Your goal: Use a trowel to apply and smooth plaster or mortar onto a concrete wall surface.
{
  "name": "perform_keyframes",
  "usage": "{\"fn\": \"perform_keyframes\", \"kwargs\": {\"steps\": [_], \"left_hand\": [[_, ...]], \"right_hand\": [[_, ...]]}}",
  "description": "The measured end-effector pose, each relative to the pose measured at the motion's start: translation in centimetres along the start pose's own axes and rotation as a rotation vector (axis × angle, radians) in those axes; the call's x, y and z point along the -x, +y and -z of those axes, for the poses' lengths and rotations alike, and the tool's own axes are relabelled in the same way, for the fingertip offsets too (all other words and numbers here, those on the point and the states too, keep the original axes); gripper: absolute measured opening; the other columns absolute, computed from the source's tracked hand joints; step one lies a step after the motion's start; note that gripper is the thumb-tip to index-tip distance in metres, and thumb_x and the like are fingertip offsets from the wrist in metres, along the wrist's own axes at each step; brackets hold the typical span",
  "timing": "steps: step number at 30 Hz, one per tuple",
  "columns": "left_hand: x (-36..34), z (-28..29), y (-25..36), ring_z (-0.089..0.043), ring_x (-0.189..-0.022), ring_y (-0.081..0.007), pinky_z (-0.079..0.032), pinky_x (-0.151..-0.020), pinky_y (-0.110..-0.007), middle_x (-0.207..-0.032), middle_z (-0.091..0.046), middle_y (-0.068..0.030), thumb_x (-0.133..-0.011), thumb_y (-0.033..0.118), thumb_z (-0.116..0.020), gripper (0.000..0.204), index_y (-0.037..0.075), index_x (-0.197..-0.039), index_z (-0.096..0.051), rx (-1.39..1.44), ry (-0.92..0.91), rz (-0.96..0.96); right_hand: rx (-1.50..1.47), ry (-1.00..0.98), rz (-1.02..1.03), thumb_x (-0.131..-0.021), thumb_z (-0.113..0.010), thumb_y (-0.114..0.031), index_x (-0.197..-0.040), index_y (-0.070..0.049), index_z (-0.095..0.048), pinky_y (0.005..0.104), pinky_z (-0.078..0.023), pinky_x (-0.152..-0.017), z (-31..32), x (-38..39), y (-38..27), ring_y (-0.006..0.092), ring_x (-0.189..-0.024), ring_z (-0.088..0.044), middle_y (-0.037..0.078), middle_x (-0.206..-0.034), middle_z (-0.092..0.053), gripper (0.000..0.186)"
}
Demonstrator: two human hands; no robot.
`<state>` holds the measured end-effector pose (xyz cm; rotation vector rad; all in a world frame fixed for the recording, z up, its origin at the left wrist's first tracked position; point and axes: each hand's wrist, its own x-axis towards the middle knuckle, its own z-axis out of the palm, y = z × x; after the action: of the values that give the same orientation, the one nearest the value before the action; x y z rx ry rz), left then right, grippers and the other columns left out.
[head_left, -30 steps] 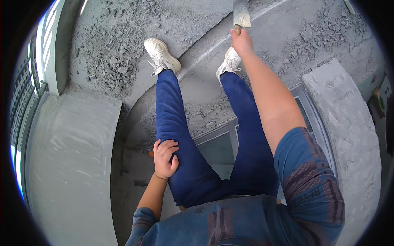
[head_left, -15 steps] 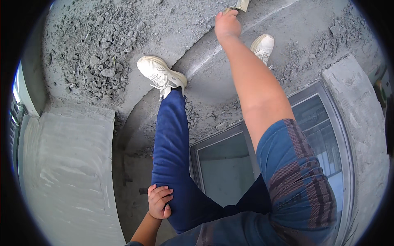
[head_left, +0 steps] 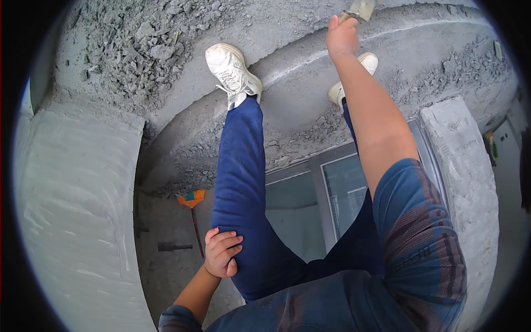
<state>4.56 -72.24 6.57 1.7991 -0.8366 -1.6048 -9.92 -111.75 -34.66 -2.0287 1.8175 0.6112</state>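
My right hand (head_left: 342, 37) is closed round the handle of a scraper (head_left: 363, 9) with a flat, pale metal blade. It is stretched far ahead, above the rough grey concrete (head_left: 310, 39) and a little beyond my right shoe (head_left: 367, 62). Part of the handle is hidden by my fingers. My left hand (head_left: 222, 253) rests against the side of my left knee, on the blue trouser leg (head_left: 239, 182). Its fingers lie bent over the cloth and hold nothing.
Grey rubble (head_left: 133, 52) is heaped at the far left, beyond my left shoe (head_left: 234, 74). A smooth concrete block (head_left: 77, 193) stands at left. An orange broom (head_left: 192, 198) lies lower down, beside a framed window (head_left: 296, 207). A raised concrete ledge (head_left: 464, 205) runs along the right.
My right hand and the scraper appear farther right and slightly lower in the picture. The view has shifted, bringing the orange broom into sight. My left hand stays on the knee.
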Motion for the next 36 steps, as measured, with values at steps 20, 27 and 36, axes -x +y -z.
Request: {"fn": "perform_keyframes", "kwargs": {"steps": [20, 27, 36], "left_hand": [[-0.3, 1.1, -1.3, -0.062, -0.104, -0.0245, -0.029, -0.107, -0.047, -0.104, -0.07, -0.0064, -0.078, 0.027, -0.051, 0.026, 0.008, -0.084, -0.068, 0.029, -0.01, -0.021], [1.2, 2.0, -2.5, -0.061, -0.105, -0.0211, -0.029, -0.107, -0.045, -0.104, -0.071, -0.0035, -0.078, 0.027, -0.05, 0.025, 0.011, -0.082, -0.068, 0.034, -0.013, -0.006], [1.6, 1.6, -2.5, -0.062, -0.104, -0.0216, -0.029, -0.107, -0.046, -0.103, -0.071, -0.0033, -0.077, 0.028, -0.052, 0.024, 0.011, -0.083, -0.068, 0.044, 0.031, 0.001]], "right_hand": [[-0.308, -0.065, -0.158, -0.096, -0.052, -0.04, -0.103, 0.003, -0.04, 0.0533, -0.051, -0.073, -6.0, 9.6, -6.7, 0.0456, -0.081, -0.065, 0.028, -0.086, -0.066, 0.045], [-0.206, -0.211, -0.309, -0.095, -0.052, -0.041, -0.107, 0.006, -0.038, 0.0517, -0.053, -0.078, -11.5, 12.0, -6.0, 0.045, -0.087, -0.066, 0.029, -0.092, -0.066, 0.05], [-0.053, -0.275, 0.552, -0.091, -0.057, -0.042, -0.103, -0.001, -0.043, 0.0481, -0.055, -0.065, -9.3, 9.2, -12.2, 0.0388, -0.069, -0.068, 0.018, -0.073, -0.068, 0.045]]}}
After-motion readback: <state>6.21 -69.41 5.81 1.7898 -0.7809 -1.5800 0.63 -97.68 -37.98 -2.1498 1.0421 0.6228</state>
